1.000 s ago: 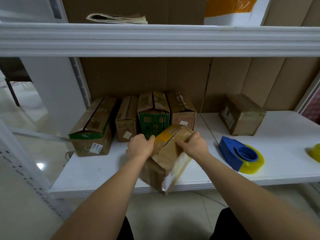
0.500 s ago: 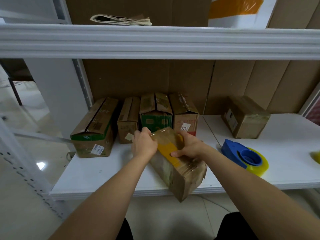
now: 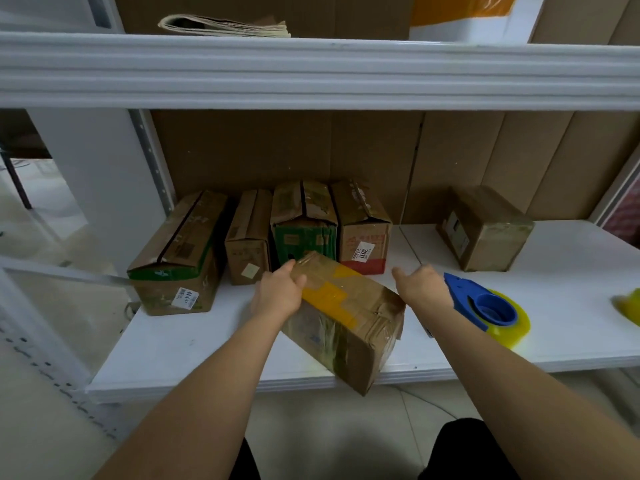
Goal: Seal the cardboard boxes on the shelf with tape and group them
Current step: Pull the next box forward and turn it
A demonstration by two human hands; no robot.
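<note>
The box with yellow tape [image 3: 346,317] lies on the white shelf [image 3: 207,348], turned at a slant, and one near corner sticks out past the front edge. Clear shiny tape is wrapped over it too. My left hand [image 3: 277,296] holds its far left end, with the thumb on top and the fingers curled round the side. My right hand [image 3: 420,287] is off the box, just to the right of it, with the fingers loose and spread a little and nothing in them. It sits between the box and the blue tape holder [image 3: 481,303], which lies on the shelf with a yellow roll of tape [image 3: 512,327] in it. Behind the box, four more boxes stand in a row at the back: a long box with a green stripe [image 3: 176,258] on the left, then a thin brown box [image 3: 247,240], then a green box [image 3: 304,223], then a box with a red bottom and a white label [image 3: 363,230]. The green box is just behind my left hand. Another brown box [image 3: 485,230] sits alone, well apart on the right. Something yellow [image 3: 628,306] shows at the far right edge, but it is too blurry to tell what. On the upper shelf [image 3: 311,71] lies a stack of folded paper [image 3: 225,26].
</note>
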